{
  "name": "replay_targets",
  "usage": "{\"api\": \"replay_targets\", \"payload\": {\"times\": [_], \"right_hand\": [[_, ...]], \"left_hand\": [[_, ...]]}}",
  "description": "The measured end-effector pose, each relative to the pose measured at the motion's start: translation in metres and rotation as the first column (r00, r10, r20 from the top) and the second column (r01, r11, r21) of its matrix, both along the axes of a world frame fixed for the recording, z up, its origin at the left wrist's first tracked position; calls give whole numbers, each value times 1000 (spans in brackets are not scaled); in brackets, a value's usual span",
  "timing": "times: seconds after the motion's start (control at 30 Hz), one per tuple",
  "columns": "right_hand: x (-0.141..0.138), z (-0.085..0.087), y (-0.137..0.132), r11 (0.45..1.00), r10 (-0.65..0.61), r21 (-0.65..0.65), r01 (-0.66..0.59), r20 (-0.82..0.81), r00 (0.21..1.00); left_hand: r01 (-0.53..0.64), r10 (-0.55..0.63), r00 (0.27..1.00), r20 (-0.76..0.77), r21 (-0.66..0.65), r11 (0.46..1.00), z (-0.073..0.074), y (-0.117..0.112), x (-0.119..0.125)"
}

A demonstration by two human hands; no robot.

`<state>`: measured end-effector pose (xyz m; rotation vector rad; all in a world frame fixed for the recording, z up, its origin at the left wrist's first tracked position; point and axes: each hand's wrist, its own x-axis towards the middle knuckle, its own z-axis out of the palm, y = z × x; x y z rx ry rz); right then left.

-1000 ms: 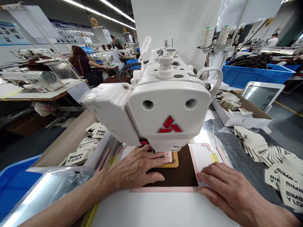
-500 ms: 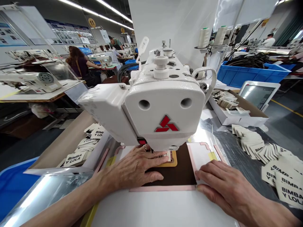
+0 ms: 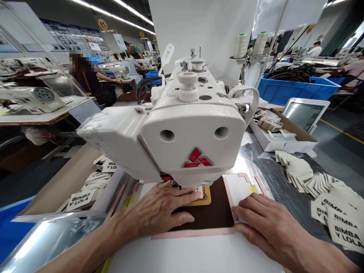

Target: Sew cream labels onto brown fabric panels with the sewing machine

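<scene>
A white sewing machine [image 3: 184, 129] with a red three-diamond logo stands over a white template board [image 3: 196, 254] edged in pink. A dark brown fabric piece [image 3: 216, 212] lies in the board's cutout, with a tan frame [image 3: 207, 197] and a small white label under the machine head. My left hand [image 3: 159, 210] lies flat on the brown fabric, fingers stretched toward the label. My right hand [image 3: 267, 225] rests flat on the board at the fabric's right edge, fingers spread.
Printed "BIMBA Y LOLA" labels lie in a fanned pile at right [image 3: 327, 197] and in a cardboard tray at left [image 3: 91, 182]. A white box of labels [image 3: 273, 129], a tilted screen [image 3: 305, 113] and blue bins [image 3: 295, 89] stand behind. Other people work at machines in the background.
Both hands stay flat on the fabric and board; only the view has shifted slightly.
</scene>
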<state>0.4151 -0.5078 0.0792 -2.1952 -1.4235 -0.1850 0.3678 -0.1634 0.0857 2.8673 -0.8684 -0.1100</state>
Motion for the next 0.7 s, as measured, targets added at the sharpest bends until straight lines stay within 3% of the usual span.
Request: {"api": "replay_targets", "payload": {"times": [0.7], "right_hand": [[-4,-3,-3,1000,4,14,-3,-30,1000]], "left_hand": [[14,-12,997,74,-19,1000,-1,1,-2]]}}
